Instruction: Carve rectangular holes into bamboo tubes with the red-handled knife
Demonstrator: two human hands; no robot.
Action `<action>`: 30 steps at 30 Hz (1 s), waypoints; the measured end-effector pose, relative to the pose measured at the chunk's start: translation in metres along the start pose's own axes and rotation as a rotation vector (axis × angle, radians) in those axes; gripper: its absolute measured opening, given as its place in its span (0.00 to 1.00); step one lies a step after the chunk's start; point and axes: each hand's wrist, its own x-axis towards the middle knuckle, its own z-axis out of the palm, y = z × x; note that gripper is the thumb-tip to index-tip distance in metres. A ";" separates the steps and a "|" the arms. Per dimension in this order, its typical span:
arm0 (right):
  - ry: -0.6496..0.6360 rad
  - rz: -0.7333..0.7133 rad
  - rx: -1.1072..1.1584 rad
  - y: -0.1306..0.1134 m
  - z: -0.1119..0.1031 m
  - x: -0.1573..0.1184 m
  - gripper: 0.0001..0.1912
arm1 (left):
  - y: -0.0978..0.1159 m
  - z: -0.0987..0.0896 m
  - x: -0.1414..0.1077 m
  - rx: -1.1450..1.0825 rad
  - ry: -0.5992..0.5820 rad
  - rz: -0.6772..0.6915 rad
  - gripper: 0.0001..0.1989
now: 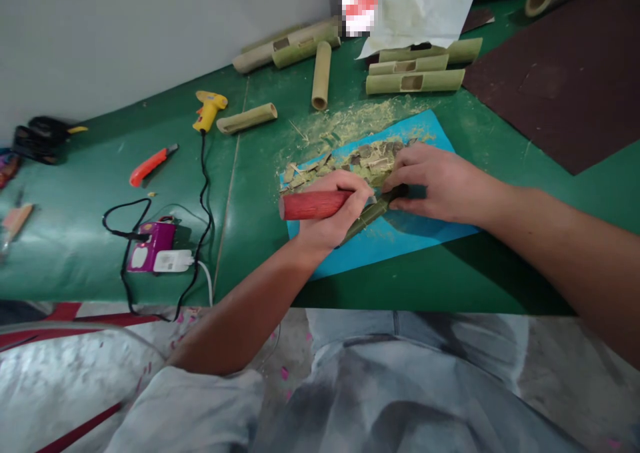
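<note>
My left hand [333, 216] is wrapped round the thick red wooden handle [313, 205] of a carving tool, whose metal tip shows only a little past the fingers. A dark green bamboo piece [367, 219] lies slanted under that tip, partly covered by the left hand. The fingers of my right hand [430, 179] grip its far end. Both hands are over a blue sheet [350, 259] on the green table. Behind them, bamboo chips and shavings [373, 159] are heaped on the sheet.
Cut bamboo tubes [415, 81] lie toward the back, and a brown board [560, 79] is at right. To the left are a yellow glue gun [209, 111], an orange utility knife [150, 166] and a purple power box [153, 246] with trailing cords.
</note>
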 end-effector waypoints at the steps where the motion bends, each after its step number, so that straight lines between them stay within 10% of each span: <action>1: -0.003 0.001 0.000 0.000 0.000 0.000 0.13 | 0.000 0.000 0.001 -0.010 -0.011 -0.003 0.13; 30: -0.009 0.035 0.014 -0.002 -0.001 0.000 0.11 | -0.002 0.001 -0.001 -0.026 0.079 0.014 0.16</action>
